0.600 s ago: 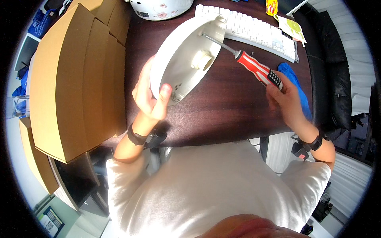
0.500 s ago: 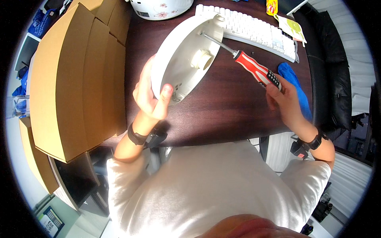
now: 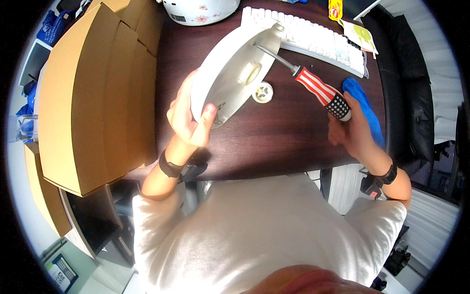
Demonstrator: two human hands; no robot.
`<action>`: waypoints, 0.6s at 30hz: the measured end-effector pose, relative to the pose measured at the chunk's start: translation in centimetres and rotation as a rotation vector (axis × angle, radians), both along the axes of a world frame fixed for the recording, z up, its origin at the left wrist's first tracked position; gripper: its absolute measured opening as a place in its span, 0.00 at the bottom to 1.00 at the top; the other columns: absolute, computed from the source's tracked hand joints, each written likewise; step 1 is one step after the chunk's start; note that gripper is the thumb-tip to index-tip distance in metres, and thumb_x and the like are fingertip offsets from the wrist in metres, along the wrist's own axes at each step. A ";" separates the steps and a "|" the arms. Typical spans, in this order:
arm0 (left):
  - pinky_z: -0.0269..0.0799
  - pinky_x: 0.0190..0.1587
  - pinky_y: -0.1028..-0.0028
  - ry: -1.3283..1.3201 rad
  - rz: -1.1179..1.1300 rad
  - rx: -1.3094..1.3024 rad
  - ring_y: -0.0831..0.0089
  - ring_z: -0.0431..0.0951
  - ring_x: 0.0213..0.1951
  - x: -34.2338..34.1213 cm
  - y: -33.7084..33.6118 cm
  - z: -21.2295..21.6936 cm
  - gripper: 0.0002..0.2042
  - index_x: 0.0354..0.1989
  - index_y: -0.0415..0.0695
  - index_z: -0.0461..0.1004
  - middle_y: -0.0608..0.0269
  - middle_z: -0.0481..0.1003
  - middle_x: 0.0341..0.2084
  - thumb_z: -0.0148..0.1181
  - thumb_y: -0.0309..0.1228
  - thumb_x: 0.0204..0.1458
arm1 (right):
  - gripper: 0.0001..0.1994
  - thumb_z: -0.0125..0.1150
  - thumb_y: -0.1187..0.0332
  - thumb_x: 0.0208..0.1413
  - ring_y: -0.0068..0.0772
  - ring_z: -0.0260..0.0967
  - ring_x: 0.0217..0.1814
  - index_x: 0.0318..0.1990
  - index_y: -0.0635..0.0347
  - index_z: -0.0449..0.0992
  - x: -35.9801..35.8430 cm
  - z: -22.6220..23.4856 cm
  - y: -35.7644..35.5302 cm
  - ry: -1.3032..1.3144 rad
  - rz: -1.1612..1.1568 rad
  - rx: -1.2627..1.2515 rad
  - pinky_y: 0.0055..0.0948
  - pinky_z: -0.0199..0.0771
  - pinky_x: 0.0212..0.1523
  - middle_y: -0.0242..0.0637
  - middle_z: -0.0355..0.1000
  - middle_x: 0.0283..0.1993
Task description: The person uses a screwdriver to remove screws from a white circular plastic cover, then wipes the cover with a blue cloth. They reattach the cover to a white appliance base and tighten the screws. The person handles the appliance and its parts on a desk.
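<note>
My left hand (image 3: 188, 120) grips the lower left rim of a white bowl-shaped plastic cover (image 3: 208, 68), thumb in front and fingers behind. The cover stands tilted above the table, its hollow side facing right, with a raised round collar (image 3: 249, 73) inside. In my right hand (image 3: 355, 130) is a screwdriver (image 3: 320, 88) with a striped and starred red, white and black handle, held near the butt end. Its shaft tip meets the inner wall near the cover's upper end. A small round white piece (image 3: 263, 92) with a patterned face appears just below the collar.
A white keyboard (image 3: 313, 36) lies behind the cover, with a tiny dark bit (image 3: 312, 65) nearby on the dark wooden table (image 3: 274, 147). Right of it is a blue cloth-like item (image 3: 362, 103). Cardboard boxes (image 3: 98, 108) line the left; a white flowered appliance (image 3: 200, 10) stands at the back.
The small round white piece has come out of the collar and now shows below it. The cover and screwdriver have shifted slightly right, and the screwdriver handle has turned.
</note>
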State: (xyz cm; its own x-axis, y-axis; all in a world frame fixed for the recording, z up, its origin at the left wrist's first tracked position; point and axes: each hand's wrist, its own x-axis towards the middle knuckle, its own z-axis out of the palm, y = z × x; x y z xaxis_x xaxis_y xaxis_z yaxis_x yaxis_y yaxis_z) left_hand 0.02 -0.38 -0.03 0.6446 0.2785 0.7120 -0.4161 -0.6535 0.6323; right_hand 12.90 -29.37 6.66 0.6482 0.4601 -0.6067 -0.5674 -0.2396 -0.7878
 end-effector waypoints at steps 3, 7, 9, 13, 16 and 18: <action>0.70 0.45 0.70 -0.025 -0.012 -0.012 0.59 0.77 0.41 0.2 0.2 0.0 0.25 0.51 0.25 0.64 0.42 0.73 0.41 0.56 0.36 0.52 | 0.24 0.34 0.46 0.62 0.23 0.54 0.09 0.32 0.58 0.68 -0.4 0.3 0.3 -0.015 0.039 0.029 0.24 0.56 0.13 0.30 0.59 0.12; 0.70 0.46 0.70 -0.005 -0.019 -0.007 0.59 0.77 0.42 0.0 0.1 0.0 0.25 0.51 0.25 0.64 0.42 0.73 0.41 0.56 0.35 0.52 | 0.18 0.44 0.52 0.61 0.21 0.58 0.13 0.46 0.59 0.64 -0.7 0.2 0.6 -0.188 0.150 0.030 0.22 0.58 0.12 0.31 0.62 0.20; 0.70 0.46 0.69 -0.003 -0.022 -0.005 0.59 0.77 0.42 0.0 0.1 0.0 0.25 0.51 0.25 0.64 0.42 0.73 0.41 0.56 0.35 0.51 | 0.15 0.51 0.57 0.59 0.20 0.59 0.14 0.44 0.59 0.64 -0.7 0.4 0.6 -0.253 0.191 -0.049 0.20 0.58 0.13 0.30 0.63 0.22; 0.70 0.46 0.70 -0.009 -0.030 -0.020 0.58 0.77 0.42 0.1 0.3 -0.1 0.24 0.51 0.25 0.64 0.41 0.73 0.41 0.56 0.33 0.51 | 0.11 0.58 0.64 0.55 0.16 0.57 0.15 0.40 0.59 0.65 -0.2 -0.4 0.7 -0.640 0.234 -0.102 0.17 0.54 0.13 0.29 0.63 0.22; 0.70 0.45 0.70 -0.007 -0.036 -0.030 0.58 0.77 0.42 0.1 0.4 0.0 0.24 0.51 0.25 0.64 0.42 0.73 0.40 0.56 0.33 0.50 | 0.10 0.59 0.65 0.55 0.13 0.55 0.14 0.36 0.58 0.65 0.0 -0.4 1.0 -0.863 0.314 -0.166 0.15 0.51 0.13 0.27 0.62 0.20; 0.70 0.45 0.70 -0.003 -0.033 -0.021 0.58 0.77 0.42 0.1 0.4 0.0 0.24 0.51 0.25 0.64 0.42 0.74 0.40 0.57 0.32 0.50 | 0.10 0.59 0.65 0.55 0.12 0.53 0.14 0.35 0.58 0.65 0.3 0.6 1.2 -0.624 0.299 -0.186 0.14 0.49 0.13 0.27 0.61 0.19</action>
State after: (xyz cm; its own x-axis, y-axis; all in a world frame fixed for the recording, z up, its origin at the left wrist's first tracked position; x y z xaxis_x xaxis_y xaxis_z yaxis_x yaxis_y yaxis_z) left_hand 0.08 0.04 -0.03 0.6517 0.2720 0.7080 -0.4387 -0.6263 0.6445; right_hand 13.23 -28.15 7.21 0.7619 0.5976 -0.2497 0.0867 -0.4762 -0.8751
